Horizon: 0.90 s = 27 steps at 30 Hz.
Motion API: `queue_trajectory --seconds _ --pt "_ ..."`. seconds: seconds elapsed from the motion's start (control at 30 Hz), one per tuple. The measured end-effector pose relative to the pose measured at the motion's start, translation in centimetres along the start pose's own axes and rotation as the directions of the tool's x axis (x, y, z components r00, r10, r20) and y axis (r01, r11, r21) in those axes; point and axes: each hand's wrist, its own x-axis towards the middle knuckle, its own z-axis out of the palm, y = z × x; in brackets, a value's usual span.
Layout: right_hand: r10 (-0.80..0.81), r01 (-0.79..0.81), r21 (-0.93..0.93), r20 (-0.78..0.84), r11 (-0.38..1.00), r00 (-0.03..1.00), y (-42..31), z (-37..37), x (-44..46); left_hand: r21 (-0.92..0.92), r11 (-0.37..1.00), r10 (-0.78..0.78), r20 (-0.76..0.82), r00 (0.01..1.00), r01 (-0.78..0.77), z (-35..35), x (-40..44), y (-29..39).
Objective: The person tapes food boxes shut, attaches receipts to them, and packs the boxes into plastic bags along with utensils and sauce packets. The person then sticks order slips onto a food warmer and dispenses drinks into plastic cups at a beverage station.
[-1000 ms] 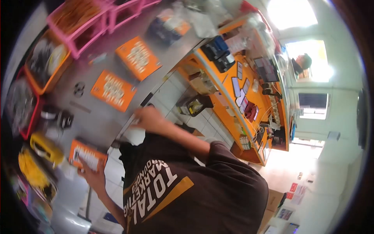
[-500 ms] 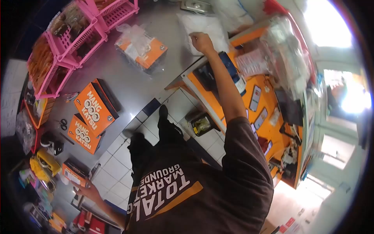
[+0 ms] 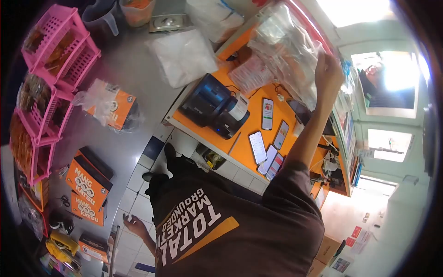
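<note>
At the upper right, my right hand [image 3: 328, 74] is raised with its fingers closed on the edge of a clear plastic bag [image 3: 288, 51]. The bag hangs over the back of the orange counter. Low on the left, my left hand [image 3: 136, 227] is held in the air above the floor, fingers apart and holding nothing. Nearest to it is a small orange and black box [image 3: 94, 247] at the edge of the steel table. Below my right forearm lie several phones [image 3: 267, 113] with lit screens.
A black printer [image 3: 207, 101] stands on the orange counter [image 3: 240, 143]. The steel table [image 3: 134, 78] holds a pack of white bags [image 3: 183, 55], a plastic-wrapped orange box [image 3: 115, 108], printed orange boxes [image 3: 90, 180], scissors [image 3: 64, 201] and pink baskets [image 3: 60, 46].
My right hand has moved right from the pack of white bags to the clear plastic bag. My left hand has come away from the small box. The view has turned right.
</note>
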Motion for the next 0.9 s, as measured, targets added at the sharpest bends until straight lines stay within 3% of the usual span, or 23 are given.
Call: queue_trajectory --seconds 0.07,0.1,0.13,0.17,0.23,0.27,0.33,0.47,0.53,0.57,0.67,0.7,0.73,0.8,0.83,0.9 --pt "-0.305 0.317 0.257 -0.086 0.913 0.949 4.0 3.0 4.1 -0.02 0.999 -0.025 0.124 0.992 0.028 2.0 -0.1 1.3" --pt "-0.299 0.312 0.253 -0.087 0.916 0.95 5.4 4.2 6.1 -0.03 0.999 -0.022 0.164 0.986 0.028 2.6 -0.1 1.2" --pt "-0.301 0.212 0.368 0.206 0.905 0.931 6.5 5.2 8.1 -0.042 0.999 -0.02 0.202 0.979 0.029 3.4 -0.2 1.0" --pt "-0.313 0.081 0.447 0.476 0.891 0.822 7.2 5.7 9.2 -0.044 0.999 -0.014 0.2 0.98 0.023 4.0 -0.2 0.6" --pt "-0.284 0.079 0.377 0.529 0.923 0.799 7.4 5.9 10.3 -0.175 0.968 -0.132 0.254 0.958 0.18 4.6 -0.7 -0.4" --pt "-0.258 0.085 0.308 0.578 0.947 0.774 7.1 6.0 11.0 -0.181 0.966 -0.135 0.247 0.959 0.183 4.9 -0.8 -0.7" --pt "-0.294 0.091 0.344 0.601 0.934 0.743 8.3 6.4 11.8 -0.139 0.945 -0.25 0.267 0.93 0.295 4.6 -1.4 -1.8" --pt "-0.337 0.066 0.39 0.686 0.919 0.645 7.1 5.2 12.8 -0.177 0.955 -0.198 0.207 0.958 0.236 4.9 -2.9 -4.2" --pt "-0.289 0.092 0.301 0.717 0.949 0.634 7.0 6.2 12.9 0.082 0.99 -0.137 0.272 0.953 0.118 5.3 -2.7 -6.2" --pt "-0.232 0.114 0.207 0.749 0.972 0.621 6.7 6.4 12.7 0.052 0.979 -0.202 0.296 0.934 0.195 5.2 -3.0 -5.9" --pt "-0.22 0.228 0.08 0.684 0.97 0.695 5.9 6.3 11.8 0.06 0.981 -0.192 0.315 0.929 0.183 5.4 -2.9 -5.0" --pt "-0.318 0.26 0.184 0.616 0.948 0.721 6.4 7.4 11.6 0.053 0.983 -0.184 0.344 0.921 0.176 5.4 -2.6 -4.9" --pt "-0.316 0.258 0.184 0.613 0.948 0.724 7.1 8.2 11.4 0.051 0.984 -0.179 0.343 0.922 0.172 5.5 -2.3 -4.7" --pt "-0.165 0.213 -0.082 0.392 0.974 0.905 6.2 8.4 10.7 -0.096 0.978 -0.131 0.423 0.897 0.188 5.9 -1.9 -4.8" --pt "-0.164 0.211 -0.082 0.389 0.974 0.907 5.7 8.4 10.5 -0.097 0.978 -0.128 0.422 0.898 0.185 6.1 -1.6 -4.9" --pt "-0.267 0.274 -0.033 0.144 0.961 0.953 5.1 8.3 10.1 -0.141 0.99 0.064 0.401 0.914 -0.008 7.4 -0.7 -6.8"
